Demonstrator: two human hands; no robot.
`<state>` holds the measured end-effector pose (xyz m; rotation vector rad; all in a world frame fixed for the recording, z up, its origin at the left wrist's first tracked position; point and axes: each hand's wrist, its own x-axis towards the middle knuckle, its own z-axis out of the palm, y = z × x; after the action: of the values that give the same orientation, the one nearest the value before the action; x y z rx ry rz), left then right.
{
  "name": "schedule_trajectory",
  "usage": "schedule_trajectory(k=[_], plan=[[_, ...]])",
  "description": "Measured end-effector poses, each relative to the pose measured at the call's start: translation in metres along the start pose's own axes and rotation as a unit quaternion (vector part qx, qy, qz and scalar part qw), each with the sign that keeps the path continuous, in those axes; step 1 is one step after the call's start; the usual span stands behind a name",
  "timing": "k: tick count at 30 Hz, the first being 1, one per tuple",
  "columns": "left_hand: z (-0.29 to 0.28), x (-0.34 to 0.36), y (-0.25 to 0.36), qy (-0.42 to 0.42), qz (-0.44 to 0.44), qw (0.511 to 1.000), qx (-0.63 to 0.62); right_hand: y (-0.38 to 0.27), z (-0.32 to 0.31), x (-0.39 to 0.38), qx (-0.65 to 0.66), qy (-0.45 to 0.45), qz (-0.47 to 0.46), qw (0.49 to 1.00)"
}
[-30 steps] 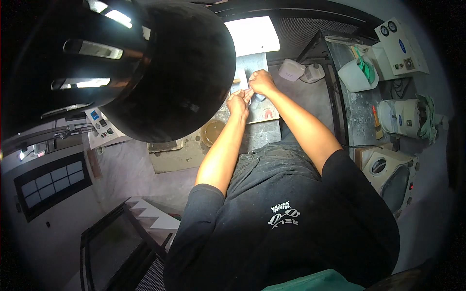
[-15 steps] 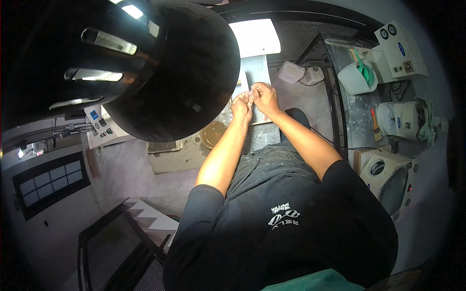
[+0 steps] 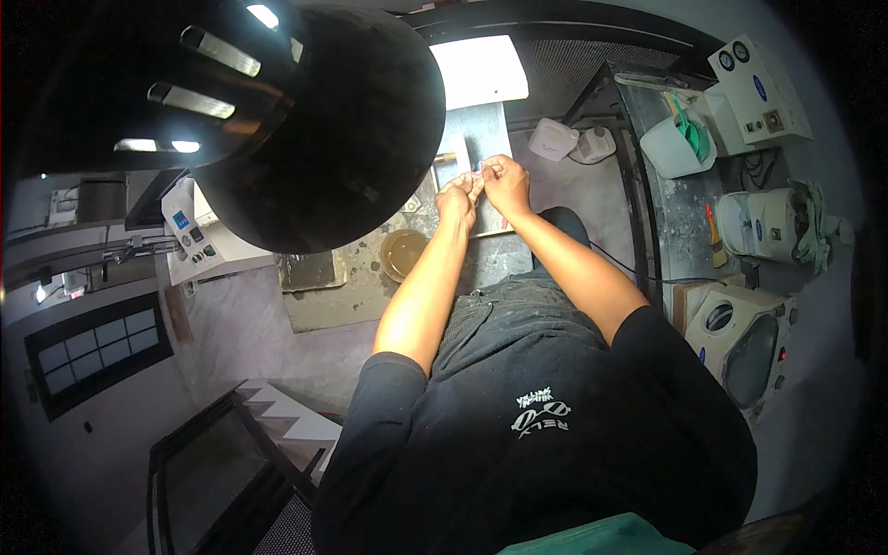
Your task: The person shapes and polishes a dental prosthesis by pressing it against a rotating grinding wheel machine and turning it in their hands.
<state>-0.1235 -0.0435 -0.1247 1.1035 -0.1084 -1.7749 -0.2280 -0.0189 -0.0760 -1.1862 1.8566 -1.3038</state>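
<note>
Over the bench my two hands meet, fingertips almost touching. My left hand [image 3: 457,200] is closed, its fingers pinching a small pinkish piece [image 3: 478,176] too tiny to name. From the other side my right hand [image 3: 508,189] is bent over the same piece, thumb and fingers pressed together at it. Whatever else lies between the fingers is hidden. Beneath the hands is a grey metal worktop [image 3: 490,125], with a shallow tray [image 3: 446,157] beyond my left hand.
A large black lamp shade [image 3: 324,139] covers the upper left. Left of my forearm stands a round brown bowl [image 3: 404,255]. Plastic jugs [image 3: 553,139] sit on the floor ahead. Along the right bench are a white tub [image 3: 678,148] with a green scoop and several cream machines [image 3: 740,342].
The view has shifted slightly, so the lamp shade appears farther left and higher, and more of the tray shows. My hands stay together at the small piece.
</note>
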Motion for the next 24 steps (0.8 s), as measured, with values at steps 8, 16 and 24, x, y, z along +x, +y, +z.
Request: schedule_trajectory(k=[8, 16, 24], plan=[[0.010, -0.007, 0.009, 0.041, -0.002, 0.999, 0.007, -0.006, 0.003, 0.020, -0.094, -0.035, 0.099, 0.990], [0.014, -0.007, 0.009, 0.061, -0.008, 0.998, -0.010, -0.007, 0.009, 0.021, -0.122, -0.024, 0.094, 0.988], [0.005, -0.004, 0.007, 0.052, -0.005, 0.998, -0.035, -0.013, 0.010, 0.024, -0.118, -0.061, 0.087, 0.987]])
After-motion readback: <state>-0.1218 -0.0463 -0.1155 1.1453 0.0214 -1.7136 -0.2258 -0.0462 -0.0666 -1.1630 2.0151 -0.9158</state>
